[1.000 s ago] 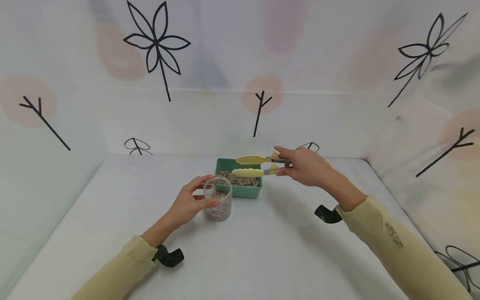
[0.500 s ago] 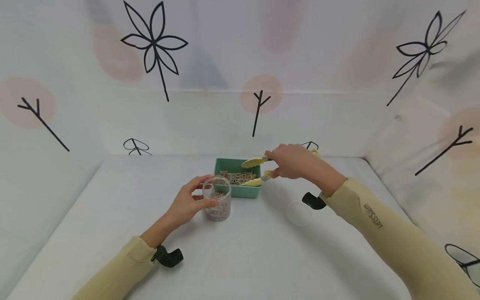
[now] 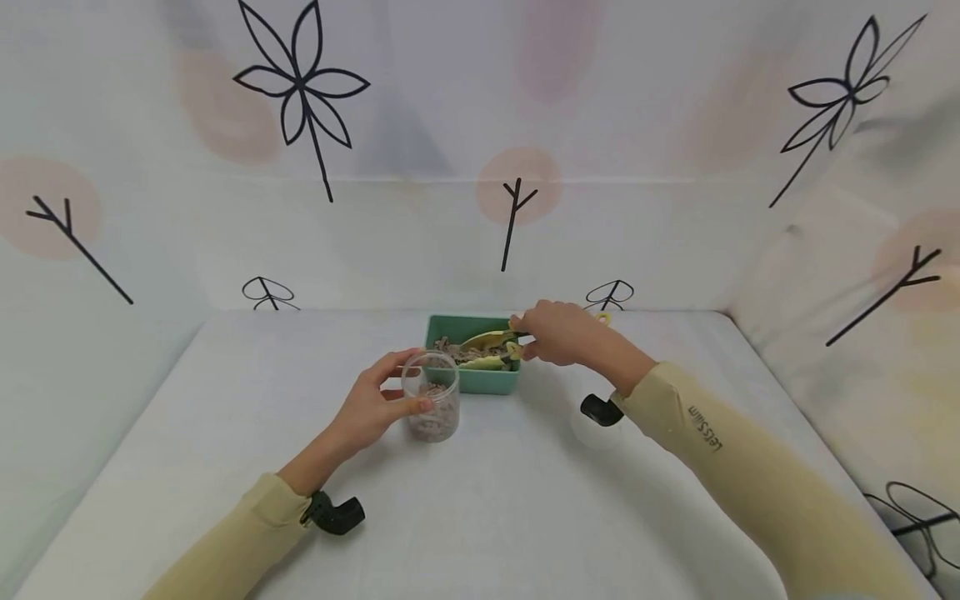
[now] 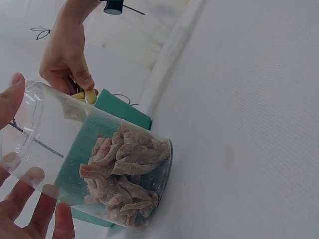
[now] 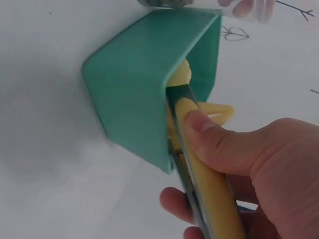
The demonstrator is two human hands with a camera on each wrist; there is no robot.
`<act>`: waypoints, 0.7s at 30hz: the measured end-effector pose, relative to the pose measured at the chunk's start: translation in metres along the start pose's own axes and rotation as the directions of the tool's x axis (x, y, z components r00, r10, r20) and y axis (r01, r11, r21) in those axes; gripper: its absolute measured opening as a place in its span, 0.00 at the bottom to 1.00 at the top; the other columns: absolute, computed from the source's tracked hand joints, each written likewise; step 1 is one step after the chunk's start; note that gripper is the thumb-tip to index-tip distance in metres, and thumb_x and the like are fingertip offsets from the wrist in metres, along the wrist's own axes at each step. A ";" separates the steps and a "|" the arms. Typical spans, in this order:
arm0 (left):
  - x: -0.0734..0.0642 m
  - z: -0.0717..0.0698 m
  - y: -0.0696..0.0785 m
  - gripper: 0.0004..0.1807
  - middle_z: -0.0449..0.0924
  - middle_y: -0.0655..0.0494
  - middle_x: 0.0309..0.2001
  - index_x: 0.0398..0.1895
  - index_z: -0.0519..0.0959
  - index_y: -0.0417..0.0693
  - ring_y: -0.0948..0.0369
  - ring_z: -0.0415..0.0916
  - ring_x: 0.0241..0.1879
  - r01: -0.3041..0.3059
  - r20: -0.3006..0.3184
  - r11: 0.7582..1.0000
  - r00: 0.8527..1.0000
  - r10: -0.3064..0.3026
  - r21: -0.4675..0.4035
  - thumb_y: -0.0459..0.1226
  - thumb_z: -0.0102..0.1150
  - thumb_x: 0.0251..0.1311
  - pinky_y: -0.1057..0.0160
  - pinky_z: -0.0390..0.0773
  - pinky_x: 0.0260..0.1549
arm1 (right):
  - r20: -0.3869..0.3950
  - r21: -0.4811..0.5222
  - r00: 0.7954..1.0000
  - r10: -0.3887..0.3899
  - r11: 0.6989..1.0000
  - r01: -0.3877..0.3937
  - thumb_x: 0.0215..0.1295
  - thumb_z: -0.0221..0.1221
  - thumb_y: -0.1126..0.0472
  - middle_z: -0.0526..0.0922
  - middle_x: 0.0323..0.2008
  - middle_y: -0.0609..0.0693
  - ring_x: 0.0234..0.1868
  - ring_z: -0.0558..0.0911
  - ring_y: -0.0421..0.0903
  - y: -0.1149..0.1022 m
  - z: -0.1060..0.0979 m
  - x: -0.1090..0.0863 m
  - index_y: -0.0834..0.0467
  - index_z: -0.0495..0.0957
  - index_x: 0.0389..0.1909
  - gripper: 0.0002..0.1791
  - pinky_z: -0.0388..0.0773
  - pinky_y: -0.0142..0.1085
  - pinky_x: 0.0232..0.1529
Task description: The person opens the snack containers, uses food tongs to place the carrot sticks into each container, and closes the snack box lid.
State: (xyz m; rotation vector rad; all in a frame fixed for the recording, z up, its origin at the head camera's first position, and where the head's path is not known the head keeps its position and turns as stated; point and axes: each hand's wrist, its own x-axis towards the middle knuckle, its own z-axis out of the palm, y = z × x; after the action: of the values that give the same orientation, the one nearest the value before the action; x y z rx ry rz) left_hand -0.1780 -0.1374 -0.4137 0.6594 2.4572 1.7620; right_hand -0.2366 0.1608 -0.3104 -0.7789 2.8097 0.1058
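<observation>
In the head view my left hand holds a clear plastic jar upright by its side, its open mouth facing up. Brownish dried pieces fill its lower part in the left wrist view. Right behind the jar stands a green rectangular bin, with more such pieces inside. My right hand grips yellow-tipped metal tongs, thumb on the yellow handle in the right wrist view. Both tong heads are down in the bin, spread apart among the pieces; what lies between them is hard to make out.
A faint clear round lid lies on the white table, right of the jar and under the right wrist's black camera mount. Patterned white cloth rises behind the table and along its sides.
My right hand has moved left and the tongs have gone from above the bin down into it. The left hand and jar have stayed in place.
</observation>
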 end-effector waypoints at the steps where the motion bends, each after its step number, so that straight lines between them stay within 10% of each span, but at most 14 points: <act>1: 0.000 0.000 0.000 0.39 0.72 0.49 0.64 0.71 0.68 0.50 0.41 0.66 0.63 -0.003 -0.001 1.000 1.000 0.003 0.000 0.36 0.73 0.56 0.42 0.73 0.56 | -0.021 -0.001 1.000 -0.008 1.000 0.008 0.67 0.65 0.52 0.81 0.55 0.55 0.53 0.79 0.56 0.000 0.002 0.000 0.56 0.73 0.68 0.30 0.79 0.48 0.46; 21: -0.002 -0.002 0.002 0.39 0.71 0.47 0.64 0.71 0.67 0.54 0.44 0.66 0.63 0.008 0.005 1.000 1.000 -0.008 0.005 0.40 0.74 0.56 0.43 0.74 0.56 | -0.289 0.155 0.956 -0.053 0.983 0.102 0.64 0.67 0.54 0.87 0.44 0.55 0.26 0.79 0.41 0.028 0.024 -0.013 0.59 0.77 0.64 0.28 0.71 0.36 0.25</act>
State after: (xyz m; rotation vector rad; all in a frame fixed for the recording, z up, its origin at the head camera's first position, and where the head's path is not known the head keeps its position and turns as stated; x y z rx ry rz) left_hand -0.1765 -0.1395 -0.4119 0.6526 2.4583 1.7505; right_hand -0.2356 0.1944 -0.3305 -0.9276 2.9952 -0.2761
